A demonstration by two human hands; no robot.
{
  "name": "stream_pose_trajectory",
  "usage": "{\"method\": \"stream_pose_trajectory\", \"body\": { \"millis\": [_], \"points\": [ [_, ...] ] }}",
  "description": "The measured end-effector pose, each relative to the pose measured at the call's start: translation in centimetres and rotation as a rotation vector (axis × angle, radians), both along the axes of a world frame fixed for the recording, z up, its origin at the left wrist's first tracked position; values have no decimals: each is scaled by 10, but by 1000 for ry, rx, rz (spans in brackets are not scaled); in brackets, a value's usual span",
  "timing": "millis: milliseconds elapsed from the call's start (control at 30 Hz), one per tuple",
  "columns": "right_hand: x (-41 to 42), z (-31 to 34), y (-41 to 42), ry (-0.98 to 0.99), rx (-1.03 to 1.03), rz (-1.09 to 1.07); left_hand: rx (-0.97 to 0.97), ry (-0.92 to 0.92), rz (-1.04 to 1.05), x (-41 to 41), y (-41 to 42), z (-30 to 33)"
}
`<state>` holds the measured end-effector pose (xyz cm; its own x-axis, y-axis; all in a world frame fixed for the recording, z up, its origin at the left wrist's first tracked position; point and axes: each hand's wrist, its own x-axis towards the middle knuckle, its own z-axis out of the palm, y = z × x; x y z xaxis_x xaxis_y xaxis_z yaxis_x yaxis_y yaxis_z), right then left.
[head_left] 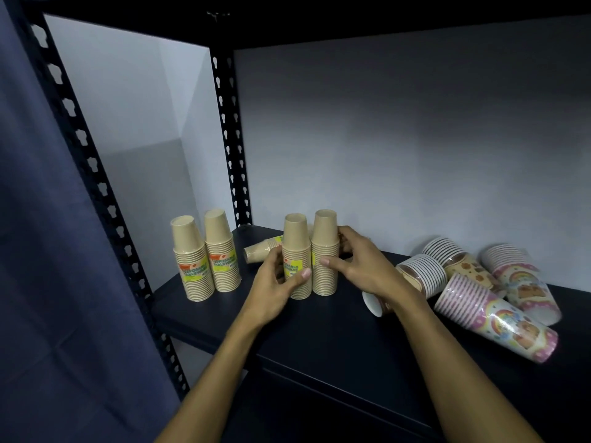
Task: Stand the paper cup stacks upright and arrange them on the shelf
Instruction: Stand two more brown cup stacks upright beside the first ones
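Two brown paper cup stacks stand upright side by side in the middle of the dark shelf (319, 340). My left hand (276, 282) is wrapped around the left stack (295, 247), and my right hand (358, 263) grips the right stack (324, 238) from its right side. Another pair of upright brown stacks (206, 260) stands at the shelf's left end. Behind my left hand, one brown stack (260, 249) lies on its side. To the right, several printed cup stacks (486, 308) lie on their sides.
Black perforated shelf posts (228, 139) rise at the left. An upper shelf board (351, 24) spans overhead. A blue curtain (41, 251) hangs at the far left. A white cup (372, 302) lies partly hidden under my right forearm.
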<state>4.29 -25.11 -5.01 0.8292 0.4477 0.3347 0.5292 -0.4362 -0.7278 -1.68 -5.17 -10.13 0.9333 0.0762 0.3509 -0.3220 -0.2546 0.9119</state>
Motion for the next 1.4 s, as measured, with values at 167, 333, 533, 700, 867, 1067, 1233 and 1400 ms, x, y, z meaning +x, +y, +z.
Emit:
{"method": "stream_pose_trajectory", "body": {
  "millis": [167,333,533,700,867,1067,1233,1400],
  "points": [
    [2,-2,-1,49,0,50,134,-1,85,-3,-3,-6],
    [-5,-7,9,-5,-52,-16,123,-8,156,-6,-4,-4],
    [-9,-12,20,-121,2,-109,77,77,75,-3,6,-12],
    [-7,-10,16,-27,-18,-10,85,34,162,-2,4,-12],
    [-9,-11,22,-43,6,-54,87,34,146,-3,5,-11],
    [-15,-16,31,-100,35,-149,146,7,172,-3,3,-12],
    [-16,-9,25,-19,10,-58,146,-1,197,-3,3,-12],
    [-18,-6,24,23,8,1,138,5,201,-4,3,-11]
  ]
}}
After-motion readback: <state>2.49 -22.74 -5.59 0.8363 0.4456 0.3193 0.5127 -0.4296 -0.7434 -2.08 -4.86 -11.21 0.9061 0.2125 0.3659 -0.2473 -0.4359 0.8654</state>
